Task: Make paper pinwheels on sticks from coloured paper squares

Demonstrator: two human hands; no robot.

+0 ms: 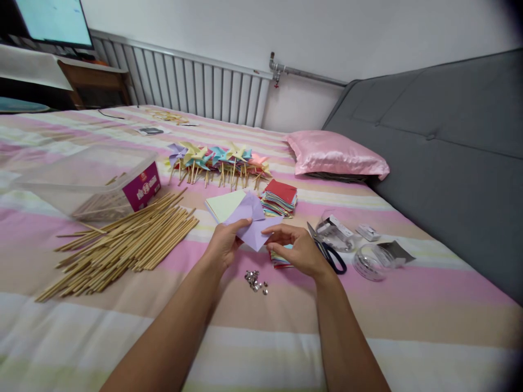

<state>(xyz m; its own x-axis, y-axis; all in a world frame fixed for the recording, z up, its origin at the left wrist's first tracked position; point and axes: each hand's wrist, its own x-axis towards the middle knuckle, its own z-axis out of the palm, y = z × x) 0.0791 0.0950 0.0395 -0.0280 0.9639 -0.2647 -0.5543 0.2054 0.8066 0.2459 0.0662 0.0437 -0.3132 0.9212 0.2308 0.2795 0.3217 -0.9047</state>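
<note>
A light purple sheet of cut paper (256, 234) is held up over the bed, with one flap folded toward its middle. My left hand (224, 243) pinches its left side, thumb on top. At its right edge, the fingers of my right hand (297, 250) are closed on the paper. Pale yellow paper sheets (224, 203) lie just behind it. A stack of coloured paper squares (281, 196), red on top, stands behind my right hand. Another paper stack (281, 265) is partly hidden under that hand. Small silver metal pieces (254, 280) lie in a pile below the paper.
Wooden sticks (134, 239) spread at left beside a clear plastic box (93, 163). Finished paper pinwheels (220, 158) lie farther back. To the right are scissors (327, 251), clear round containers (370, 262) and a pink pillow (337, 155). A grey headboard (445, 136) borders the right side.
</note>
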